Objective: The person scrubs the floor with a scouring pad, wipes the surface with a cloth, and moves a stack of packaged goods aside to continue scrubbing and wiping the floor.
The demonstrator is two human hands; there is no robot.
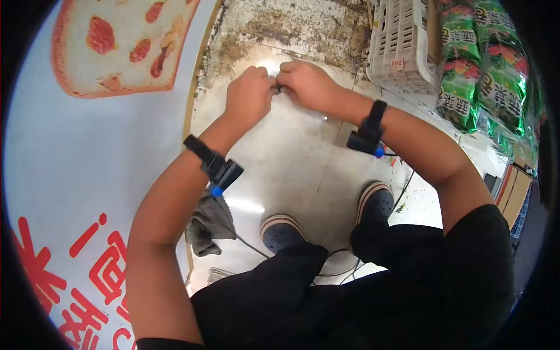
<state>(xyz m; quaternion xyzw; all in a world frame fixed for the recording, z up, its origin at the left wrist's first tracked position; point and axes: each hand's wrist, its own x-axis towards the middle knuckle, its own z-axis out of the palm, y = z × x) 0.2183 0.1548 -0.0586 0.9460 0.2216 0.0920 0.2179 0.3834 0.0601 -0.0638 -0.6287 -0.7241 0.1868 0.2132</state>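
Out in front of me, above the floor, both hands meet with curled fingers. My left hand is closed, its fingertips against a small dark thing. My right hand is closed too and pinches the same spot from the other side. Most of that thing is hidden by the fingers, so its kind does not show. A black strap with a small device and blue tip sits on each forearm.
A white panel with a bread picture and red lettering stands on the left. A grey cloth lies by its foot. At the right are a plastic crate and green packets. Brown grime marks the floor farther ahead.
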